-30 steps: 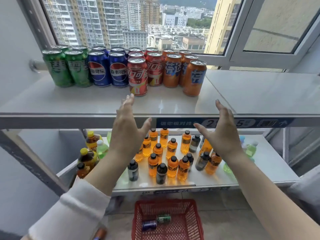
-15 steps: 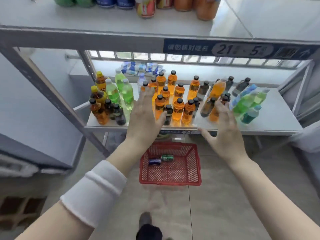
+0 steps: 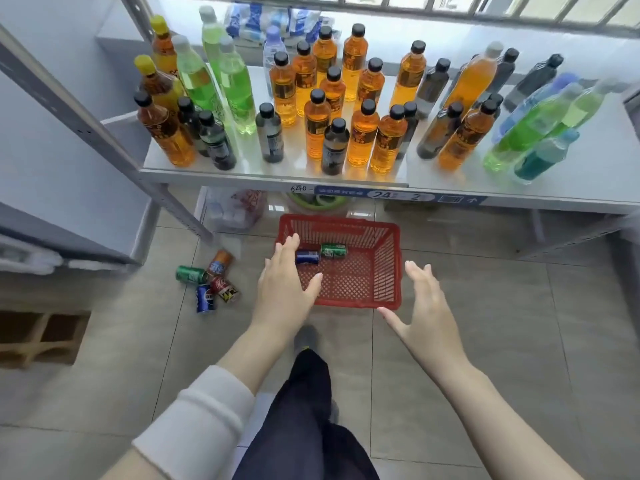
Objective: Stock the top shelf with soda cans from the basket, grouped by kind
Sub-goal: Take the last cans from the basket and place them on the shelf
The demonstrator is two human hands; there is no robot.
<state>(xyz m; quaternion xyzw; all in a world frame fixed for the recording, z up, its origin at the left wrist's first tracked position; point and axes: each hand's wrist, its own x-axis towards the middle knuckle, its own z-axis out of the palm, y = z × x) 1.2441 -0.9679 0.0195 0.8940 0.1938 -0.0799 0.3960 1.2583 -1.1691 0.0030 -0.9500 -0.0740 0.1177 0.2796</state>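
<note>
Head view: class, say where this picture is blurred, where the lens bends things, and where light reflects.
Head view: the cans on the floor look soft, motion-smeared; the green bottles at right lean outward, wide-angle distortion; the glossy shelf mirrors the bottles' bases under bright backlight from behind.

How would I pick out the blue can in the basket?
Find the red basket on the floor before the bottle shelf. Two cans lie sideways near its far wall. The blue can is the left one, by the left hand; the other is the green can.
</note>
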